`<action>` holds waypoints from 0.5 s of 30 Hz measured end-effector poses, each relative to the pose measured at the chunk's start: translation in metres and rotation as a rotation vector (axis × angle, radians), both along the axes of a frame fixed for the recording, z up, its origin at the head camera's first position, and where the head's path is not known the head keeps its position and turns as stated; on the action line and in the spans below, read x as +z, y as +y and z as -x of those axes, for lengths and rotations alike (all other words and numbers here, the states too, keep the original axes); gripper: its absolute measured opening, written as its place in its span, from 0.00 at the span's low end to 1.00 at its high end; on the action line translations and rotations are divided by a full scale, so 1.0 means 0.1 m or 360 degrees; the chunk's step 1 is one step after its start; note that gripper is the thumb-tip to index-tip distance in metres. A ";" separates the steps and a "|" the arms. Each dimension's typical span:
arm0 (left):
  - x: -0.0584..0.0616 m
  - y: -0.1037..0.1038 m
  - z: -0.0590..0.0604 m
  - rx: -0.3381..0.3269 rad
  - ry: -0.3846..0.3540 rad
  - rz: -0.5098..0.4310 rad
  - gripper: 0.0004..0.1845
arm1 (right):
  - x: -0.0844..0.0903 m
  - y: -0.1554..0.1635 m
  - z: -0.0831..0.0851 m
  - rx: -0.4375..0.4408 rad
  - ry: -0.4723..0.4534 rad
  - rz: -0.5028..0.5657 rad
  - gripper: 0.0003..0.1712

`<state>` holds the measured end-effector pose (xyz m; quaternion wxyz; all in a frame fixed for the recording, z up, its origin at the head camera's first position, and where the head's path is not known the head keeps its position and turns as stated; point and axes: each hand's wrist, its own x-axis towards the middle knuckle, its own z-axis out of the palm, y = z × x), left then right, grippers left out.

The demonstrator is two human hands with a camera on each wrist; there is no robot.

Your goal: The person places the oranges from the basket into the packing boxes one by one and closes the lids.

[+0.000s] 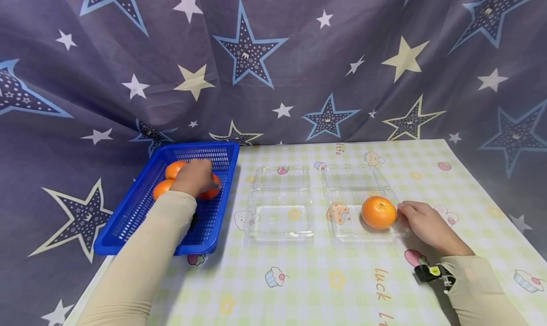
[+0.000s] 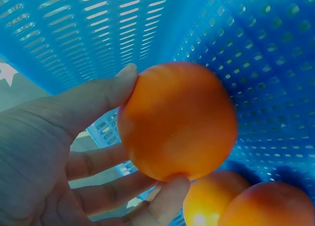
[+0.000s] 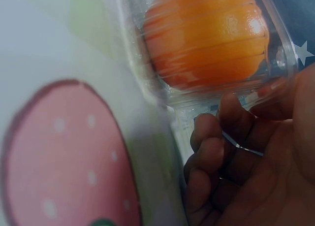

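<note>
At far left, blue basket (image 1: pixel 128 217) sits partly over the table (image 1: pixel 325 278) edge, against the star cloth (image 1: pixel 273 55). Left hand (image 1: pixel 194 176) is inside the basket, thumb and fingers (image 2: pixel 98 95) curled round one orange (image 2: pixel 177 120); wrist view confirms a firm grasp, fruit clear of the basket floor. Two loose oranges (image 2: pixel 246 199) lie beneath and beside it in the basket. Centre of table: clear tray (image 1: pixel 279 205), open, lid part toward the cloth. Just right of it, second tray (image 1: pixel 354 179), also open, with a second orange (image 1: pixel 378 212) resting in its near compartment. Right hand (image 1: pixel 425 224) lies at that tray's right edge; wrist view shows fingers (image 3: pixel 209 152) curled on the clear rim, pinching it, not touching the fruit. Small black-and-yellow clip (image 1: pixel 433 272) is on the right sleeve (image 1: pixel 483 293) near the wrist.
</note>
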<state>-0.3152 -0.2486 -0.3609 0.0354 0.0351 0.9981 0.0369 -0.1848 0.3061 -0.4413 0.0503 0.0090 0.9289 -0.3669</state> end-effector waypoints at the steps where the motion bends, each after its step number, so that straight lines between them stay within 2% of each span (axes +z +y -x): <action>1: 0.00 0.00 0.00 -0.0001 -0.0010 0.0004 0.24 | 0.00 0.00 0.00 -0.0002 -0.0001 0.0001 0.28; 15: 0.06 0.00 -0.07 -0.0033 -0.0155 0.0066 0.28 | -0.03 0.04 0.02 0.0017 0.0006 -0.0012 0.29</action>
